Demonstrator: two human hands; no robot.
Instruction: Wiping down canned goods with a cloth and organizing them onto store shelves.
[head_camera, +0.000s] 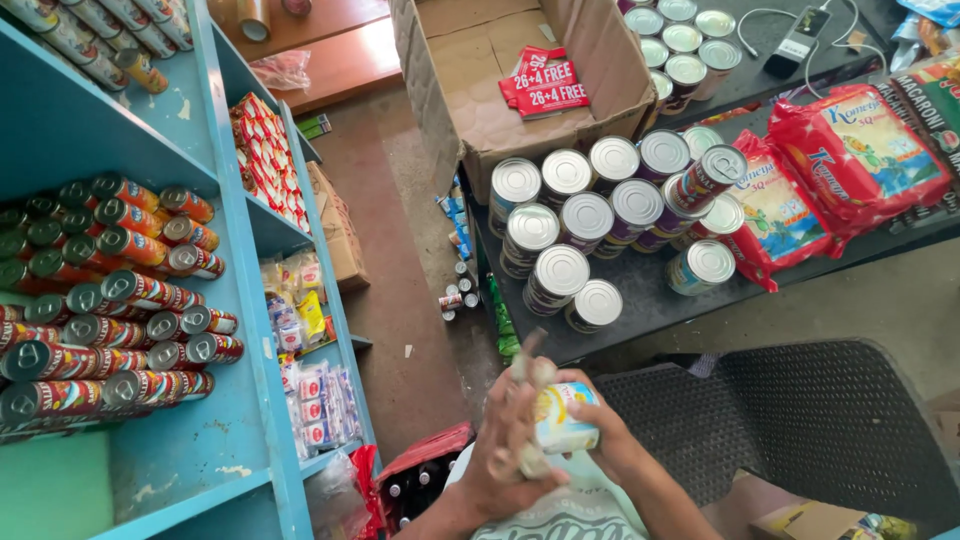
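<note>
My right hand (612, 440) grips a tin can (565, 418) with a pale yellow and white label, held on its side low in the middle of the head view. My left hand (505, 450) presses a crumpled grey cloth (530, 368) against the can's near end. Both hands hover above my lap, in front of a dark table (650, 295) crowded with several upright silver-topped cans (585, 215).
A blue shelf unit (240, 260) at left holds rows of cans (110, 300) lying on their sides. An open cardboard box (520, 80) with red packets stands behind the table. Red bags of pasta (850, 160) lie at right. A black mesh chair (800, 420) is beside me.
</note>
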